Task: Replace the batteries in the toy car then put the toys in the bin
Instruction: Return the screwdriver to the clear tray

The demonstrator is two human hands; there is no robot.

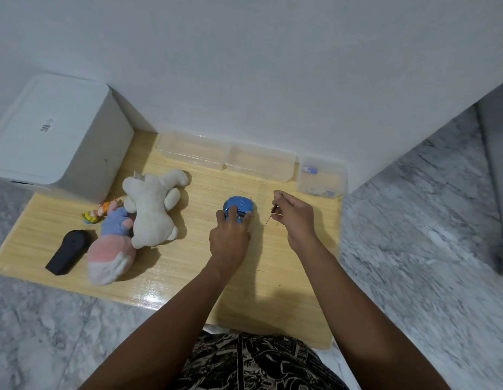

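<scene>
Small blue plastic toy car (pixel 239 208) gripped by left hand (pixel 229 240); thin metal screwdriver (pixel 271 218) pinched by right hand (pixel 296 220).
Batteries seemingly not yet replaced; toys unbinned.

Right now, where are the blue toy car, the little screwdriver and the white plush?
blue toy car (pixel 240 205): head view, its rounded far end.
screwdriver (pixel 268 220): head view, thin metal shaft below the right hand.
white plush (pixel 152 209): head view, its body.

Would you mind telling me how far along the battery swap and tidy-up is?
Nothing looks finished. In hand: the left hand holds the blue toy car on the wooden table while the right hand pinches a thin screwdriver. The white plush dog and other toys remain unbinned.
</scene>
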